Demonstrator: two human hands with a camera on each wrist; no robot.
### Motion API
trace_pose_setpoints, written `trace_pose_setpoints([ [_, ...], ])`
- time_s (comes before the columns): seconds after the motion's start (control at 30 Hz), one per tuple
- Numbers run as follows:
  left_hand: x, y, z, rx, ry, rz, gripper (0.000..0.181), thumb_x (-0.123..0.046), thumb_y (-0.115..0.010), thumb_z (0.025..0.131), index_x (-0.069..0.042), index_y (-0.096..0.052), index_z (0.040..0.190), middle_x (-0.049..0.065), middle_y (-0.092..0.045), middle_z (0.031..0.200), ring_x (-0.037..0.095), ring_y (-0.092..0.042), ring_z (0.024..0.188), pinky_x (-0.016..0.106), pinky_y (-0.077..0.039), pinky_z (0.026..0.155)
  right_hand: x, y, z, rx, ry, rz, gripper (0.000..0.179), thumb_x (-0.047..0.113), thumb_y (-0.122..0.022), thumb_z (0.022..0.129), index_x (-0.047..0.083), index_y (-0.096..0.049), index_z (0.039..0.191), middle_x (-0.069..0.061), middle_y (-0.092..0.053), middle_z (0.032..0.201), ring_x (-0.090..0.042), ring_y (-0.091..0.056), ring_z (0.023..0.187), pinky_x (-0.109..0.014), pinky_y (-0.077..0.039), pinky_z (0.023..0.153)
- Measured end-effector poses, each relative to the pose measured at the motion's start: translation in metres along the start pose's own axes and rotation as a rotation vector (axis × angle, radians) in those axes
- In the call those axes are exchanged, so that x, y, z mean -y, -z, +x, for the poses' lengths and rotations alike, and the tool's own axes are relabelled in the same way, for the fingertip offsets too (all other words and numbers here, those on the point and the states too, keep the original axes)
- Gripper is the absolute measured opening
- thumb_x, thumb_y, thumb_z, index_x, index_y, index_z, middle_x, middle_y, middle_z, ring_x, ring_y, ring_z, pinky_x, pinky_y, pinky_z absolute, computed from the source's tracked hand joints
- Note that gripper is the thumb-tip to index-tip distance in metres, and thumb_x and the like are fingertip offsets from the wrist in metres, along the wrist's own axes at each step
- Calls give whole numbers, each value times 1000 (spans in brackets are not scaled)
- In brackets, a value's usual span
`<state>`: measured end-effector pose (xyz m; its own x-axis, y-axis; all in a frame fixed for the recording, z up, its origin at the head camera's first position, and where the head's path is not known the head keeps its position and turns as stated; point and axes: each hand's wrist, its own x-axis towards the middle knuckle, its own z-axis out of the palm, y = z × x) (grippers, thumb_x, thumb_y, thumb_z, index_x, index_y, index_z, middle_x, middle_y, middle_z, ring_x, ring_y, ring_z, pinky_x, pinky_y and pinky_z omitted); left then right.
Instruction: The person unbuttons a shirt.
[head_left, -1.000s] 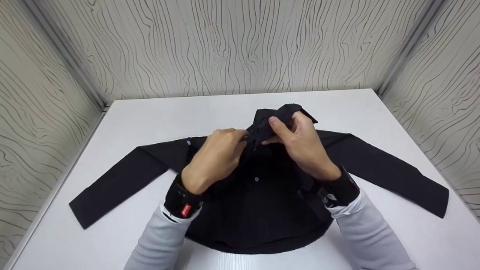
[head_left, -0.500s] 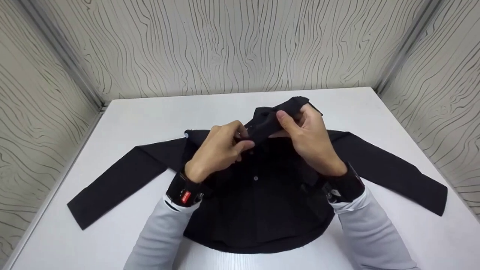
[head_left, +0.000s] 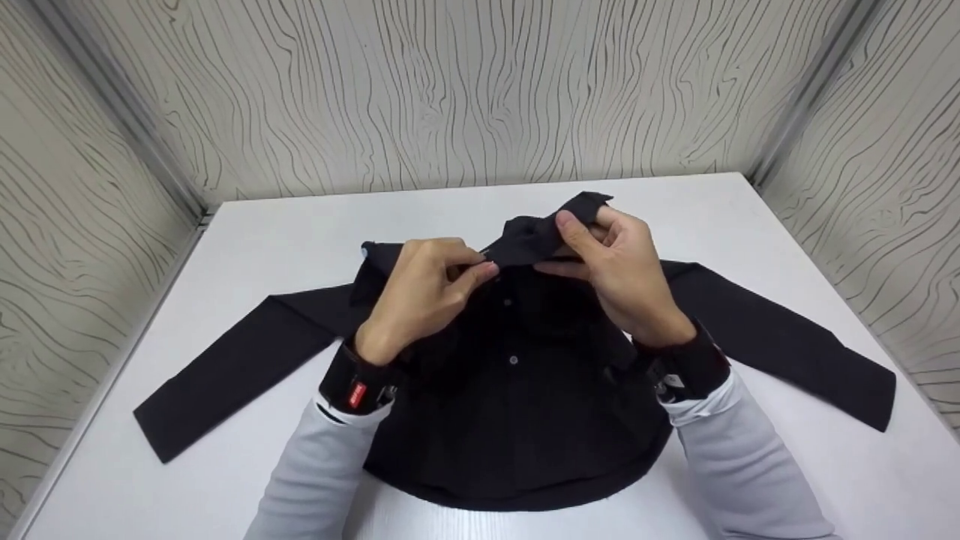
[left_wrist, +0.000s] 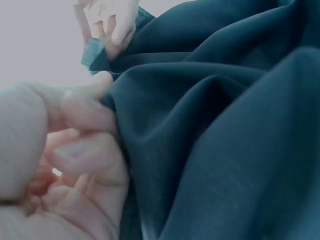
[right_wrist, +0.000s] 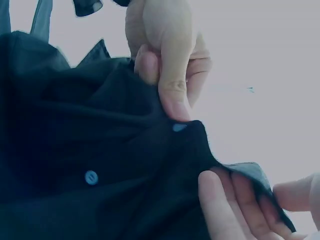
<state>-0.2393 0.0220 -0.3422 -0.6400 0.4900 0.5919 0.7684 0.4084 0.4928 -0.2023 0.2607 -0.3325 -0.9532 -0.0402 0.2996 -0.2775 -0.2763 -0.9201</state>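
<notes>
Black shirt (head_left: 517, 427), white table (head_left: 315, 225), grey sleeves (head_left: 319, 465), wavy dark-lined pale walls (head_left: 465, 90)

Booth-like space, 3 grain-patterned walls (head_left: 435, 97), metal posts (head_left: 815, 90), white table (head_left: 300, 229)

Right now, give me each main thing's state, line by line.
Black long-sleeved cloth shirt: lying on the flat white table, far edge lifted.
Long black sleeves: laid out sideways.
Lower round pale button: uncovered; whether fastened unclear.
Bare left hand: pinching the lifted edge.
Bare right hand: gripping the lifted edge.

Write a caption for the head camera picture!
Left hand and right hand hold a black shirt spread on a white table.
</notes>
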Motion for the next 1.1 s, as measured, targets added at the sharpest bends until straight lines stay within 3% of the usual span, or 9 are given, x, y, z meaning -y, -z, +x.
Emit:
trace_pose_setpoints([
  [0.23,-8,-4,1,-83,-124,37,23,-16,-76,94,-11,-73,72,-7,-50,62,5,-45,54,26,-39,51,-7,-7,-2,90,-148,-63,40,23,-72,98,-15,-63,108,-31,-68,103,-43,-70,96,-55,-57,82],
  [0.37,-11,-7,0,-72,-176,42,21,-15,-75,95,-10,-74,75,-6,-50,63,5,-45,55,25,-39,52,-13,-12,-4,133,-177,-76,39,18,-73,97,-18,-63,109,-29,-69,96,-38,-70,91,-48,-60,77],
  [0.6,-6,-8,1,12,-236,10,13,-11,-73,96,-8,-75,83,-4,-55,68,8,-49,59,26,-43,58,-19,-17,-6,130,-95,-76,23,6,-72,96,-15,-64,102,-24,-67,91,-31,-67,85,-40,-59,75],
  [0.77,-1,-7,2,13,-274,-32,10,-8,-71,96,-9,-75,87,-4,-57,72,8,-51,61,26,-45,59,-19,-18,-7,111,-32,-97,17,5,-73,95,-10,-66,95,-23,-66,88,-26,-66,78,-40,-59,73],
  [1.0,1,-10,4,-23,-233,-193,15,-11,-67,100,-9,-77,89,-7,-62,76,7,-54,65,26,-45,61,-18,-16,-7,105,-16,-107,18,3,-75,93,-12,-67,96,-22,-67,86,-25,-66,76,-39,-58,71],
  [1.1,0,-12,5,-19,-222,-206,17,-16,-66,101,-10,-76,89,-8,-59,74,7,-52,65,26,-44,60,-17,-14,-6,123,-22,-125,17,3,-74,94,-12,-67,98,-22,-68,86,-28,-67,79,-39,-59,73],
])
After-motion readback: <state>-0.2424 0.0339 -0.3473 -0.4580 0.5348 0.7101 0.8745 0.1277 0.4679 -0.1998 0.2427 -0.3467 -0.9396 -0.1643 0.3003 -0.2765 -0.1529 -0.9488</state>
